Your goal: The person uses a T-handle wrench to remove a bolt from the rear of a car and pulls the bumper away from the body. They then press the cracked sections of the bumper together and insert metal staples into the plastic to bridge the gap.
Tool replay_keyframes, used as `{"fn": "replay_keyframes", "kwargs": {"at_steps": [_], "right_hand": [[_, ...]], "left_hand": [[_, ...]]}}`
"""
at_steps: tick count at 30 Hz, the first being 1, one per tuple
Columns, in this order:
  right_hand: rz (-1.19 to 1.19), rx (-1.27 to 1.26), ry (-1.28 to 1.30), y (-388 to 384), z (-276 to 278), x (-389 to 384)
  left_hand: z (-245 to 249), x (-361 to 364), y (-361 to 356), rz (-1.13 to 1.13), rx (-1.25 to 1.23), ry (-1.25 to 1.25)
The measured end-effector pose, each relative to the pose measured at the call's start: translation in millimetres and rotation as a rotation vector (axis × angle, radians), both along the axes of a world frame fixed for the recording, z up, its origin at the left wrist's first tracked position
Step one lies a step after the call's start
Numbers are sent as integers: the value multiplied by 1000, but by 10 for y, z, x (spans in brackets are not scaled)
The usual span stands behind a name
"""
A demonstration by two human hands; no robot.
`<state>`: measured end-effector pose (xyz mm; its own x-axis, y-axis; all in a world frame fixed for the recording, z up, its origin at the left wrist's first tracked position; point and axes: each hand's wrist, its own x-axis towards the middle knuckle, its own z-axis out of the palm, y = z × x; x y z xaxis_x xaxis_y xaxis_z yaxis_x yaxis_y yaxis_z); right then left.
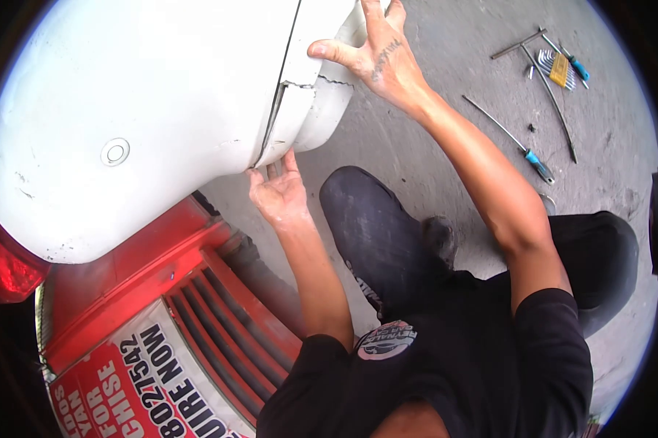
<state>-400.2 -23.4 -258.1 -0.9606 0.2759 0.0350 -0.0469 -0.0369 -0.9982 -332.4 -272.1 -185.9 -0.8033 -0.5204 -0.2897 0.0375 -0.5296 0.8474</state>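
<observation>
A white car bumper [161, 87] fills the upper left, with a dark seam and a jagged crack [300, 85] near its right end. My left hand [279, 196] is palm up at the bumper's lower edge, just below the seam, its fingertips touching the edge and spread apart. Higher up, my right hand [387, 62] is at the cracked end piece [327, 113], thumb stretched out to the left over the white surface. Its other fingertips are cut off by the top of the view. I see no tool in either hand.
On the grey concrete at right lie a blue-handled screwdriver [537, 165], a T-shaped wrench [551, 102], a yellow hex key holder [559, 71] and another blue-handled tool [578, 68]. A red slatted panel [198, 292] and a printed sign [136, 372] stand at lower left.
</observation>
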Motion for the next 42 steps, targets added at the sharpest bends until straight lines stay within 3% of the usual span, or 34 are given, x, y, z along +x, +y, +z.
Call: {"fn": "replay_keyframes", "kwargs": {"at_steps": [2, 10, 11, 12, 14, 15, 16, 19, 21, 27, 29, 32, 36, 38, 39, 40, 42], "right_hand": [[-4, -32, -8, 53, 26, -8], [10, -135, -90, 71, 184, 106], [-104, 190, -46, 6, 185, 31], [-72, 121, -6, -21, 10, -56], [-52, 67, 36, -60, -374, -161], [-139, 489, 209, -48, -516, -115], [33, 106, -24, 35, -249, -101], [71, -108, 29, 50, -313, -146], [7, -176, 88, 11, -476, -198], [212, -294, -33, 74, 33, -76], [198, -272, -44, 29, 81, -48], [179, -247, -63, -27, 97, -61], [196, -278, -63, 28, 182, -14], [166, -295, -59, -33, 290, 37], [148, -344, -61, -81, 315, 83], [128, -326, -54, -144, 293, 124], [117, -480, -128, -277, 274, 97]], "left_hand": [[-12, 33, -88, -94, 6, 17], [175, 35, -108, 6, 110, -134], [119, 45, -171, -56, 102, -134], [76, 59, -242, -107, 92, -123], [113, 29, -80, 16, 31, -162], [91, 48, -81, -1, 54, -147], [78, 76, -99, -21, 74, -130], [129, 74, -105, -37, 23, -140], [124, 100, -176, -46, 32, -143], [6, 156, -1001, -154, -85, -161], [-23, 24, -1400, 55, -230, -192], [-279, -427, -2114, 151, -317, -180], [-616, -1045, -2632, 203, -161, -180], [-843, -1379, -2768, 204, -220, 36], [-1008, -1706, -2649, 461, -359, 102], [-1048, -1768, -2680, 442, -340, 105], [-1095, -1925, -2740, 445, -53, 294]]}}
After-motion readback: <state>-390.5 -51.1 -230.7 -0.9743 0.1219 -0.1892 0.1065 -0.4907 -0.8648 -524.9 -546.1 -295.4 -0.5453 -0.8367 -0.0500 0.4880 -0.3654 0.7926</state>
